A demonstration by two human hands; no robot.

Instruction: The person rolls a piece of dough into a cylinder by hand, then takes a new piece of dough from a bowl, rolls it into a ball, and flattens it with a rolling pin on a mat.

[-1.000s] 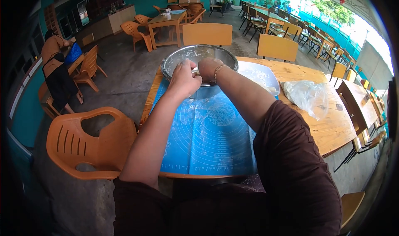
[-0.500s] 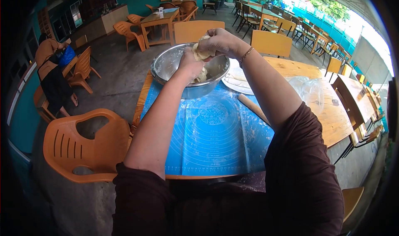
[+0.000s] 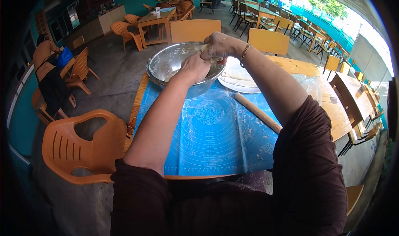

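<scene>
Over the right side of a steel mixing bowl [image 3: 160, 61], my right hand [image 3: 222, 46] is closed around a pale lump of dough [image 3: 205, 48]. My left hand [image 3: 197, 67] presses against the same lump from below left, its fingertips partly hidden by it. A bit of pale dough shows in the bowl beside my left wrist. The bowl stands at the far end of a blue silicone baking mat [image 3: 208, 146] dusted with flour. Right of the bowl, a white plate [image 3: 232, 88] carries long pieces of dough [image 3: 239, 79]. A wooden rolling pin [image 3: 257, 113] lies diagonally on the mat.
A crumpled clear plastic bag [image 3: 309, 86] rests on the wooden table [image 3: 330, 115] at right. An orange plastic chair [image 3: 83, 146] stands close at left. Farther left, a person [image 3: 50, 70] bends over a blue bag [image 3: 64, 57]. More tables and chairs fill the background.
My left hand has shifted right within the bowl's opening, up against my right hand. The dough that hung below my hands is now hidden or gathered up. The view has shifted slightly.
</scene>
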